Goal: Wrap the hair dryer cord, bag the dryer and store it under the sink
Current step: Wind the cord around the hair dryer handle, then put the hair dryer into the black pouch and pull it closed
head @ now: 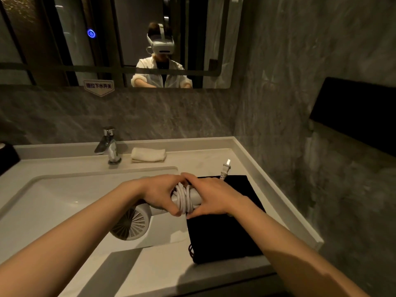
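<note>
A white hair dryer (132, 224) hangs over the sink basin's right edge, its round rear grille facing me. Its white cord (184, 199) is coiled in several loops around the handle. My left hand (159, 192) grips the handle just left of the coils. My right hand (209, 197) clasps the handle and cord from the right. The cord's white plug (225, 169) sticks out beyond my right hand. A flat black drawstring bag (225, 234) lies on the counter under my right hand and forearm.
A white sink basin (55, 202) fills the left, with a chrome faucet (109, 144) behind it. A folded white towel (149, 154) rests by the back ledge. A mirror (120, 39) hangs above. The grey stone wall (300, 103) closes the right side.
</note>
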